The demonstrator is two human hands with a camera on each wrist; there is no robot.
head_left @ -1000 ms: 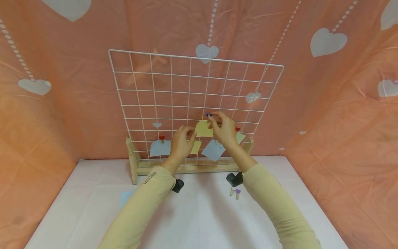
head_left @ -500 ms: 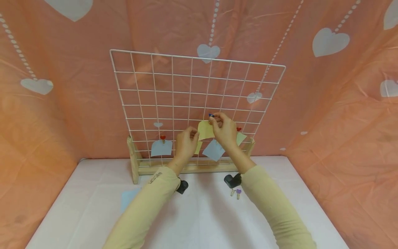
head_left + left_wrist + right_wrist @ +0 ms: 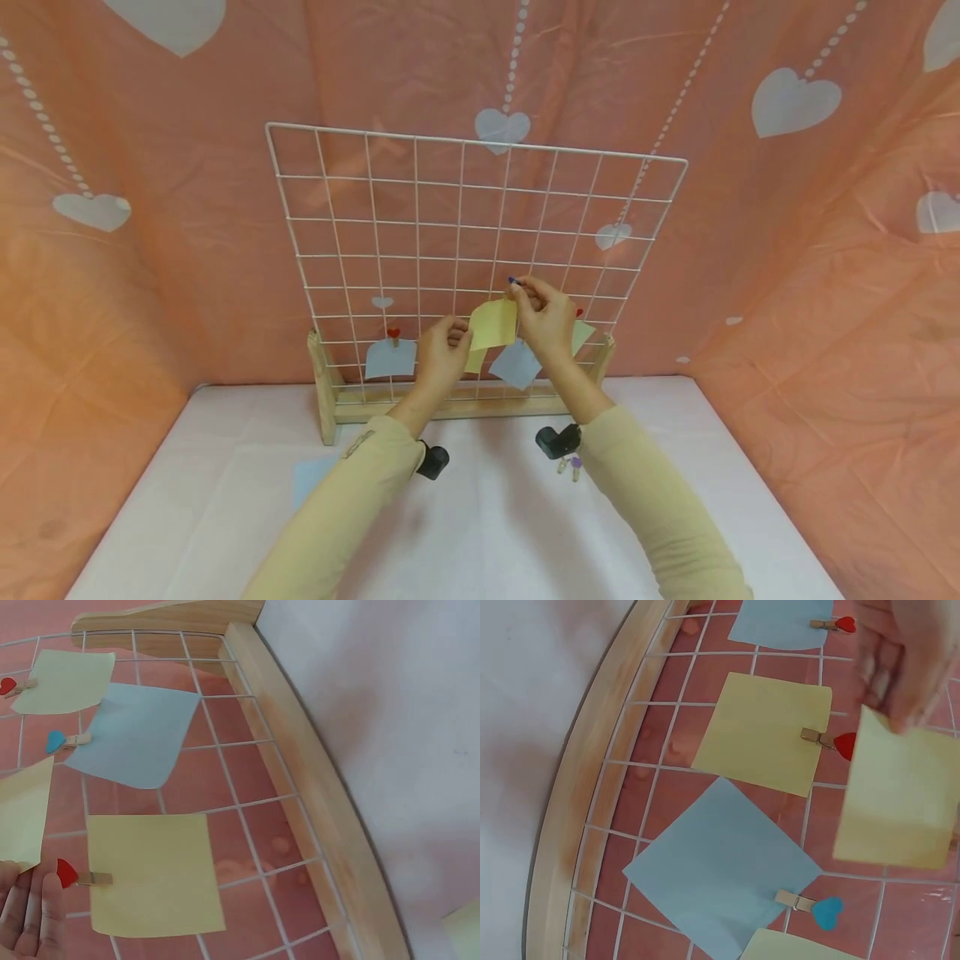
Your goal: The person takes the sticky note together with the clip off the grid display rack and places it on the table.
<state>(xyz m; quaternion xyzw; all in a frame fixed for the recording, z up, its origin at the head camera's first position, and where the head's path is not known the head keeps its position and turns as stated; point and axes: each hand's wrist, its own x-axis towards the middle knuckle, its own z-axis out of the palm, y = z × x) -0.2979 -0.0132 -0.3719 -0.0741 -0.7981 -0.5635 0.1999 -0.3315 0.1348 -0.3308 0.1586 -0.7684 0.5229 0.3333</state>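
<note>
My left hand [image 3: 442, 354] pinches a yellow sticky note [image 3: 492, 325] by its lower left edge, in front of a white wire grid [image 3: 435, 222]. In the right wrist view, that note [image 3: 900, 799] hangs from the left hand's fingertips [image 3: 904, 720]. My right hand [image 3: 546, 321] pinches a small clothespin with a blue top [image 3: 513, 282] just above the note's upper right corner. Behind the held note, another yellow note [image 3: 157, 877] is clipped to the grid by a red-heart clothespin [image 3: 75, 876]. A blue note [image 3: 724, 866] hangs beside it from a blue-heart clothespin [image 3: 810, 906].
Another blue note [image 3: 390, 357] is clipped low on the grid's left; a pale green one [image 3: 67, 681] hangs on its right. The grid stands in a wooden base [image 3: 450, 407]. Two small clothespins [image 3: 576, 473] and a light blue paper [image 3: 309, 477] lie on the white table [image 3: 480, 533].
The held yellow note has dropped slightly and tilted. The right hand has shifted a little right and down with the clothespin; the left hand moved right, then back left and lower.
</note>
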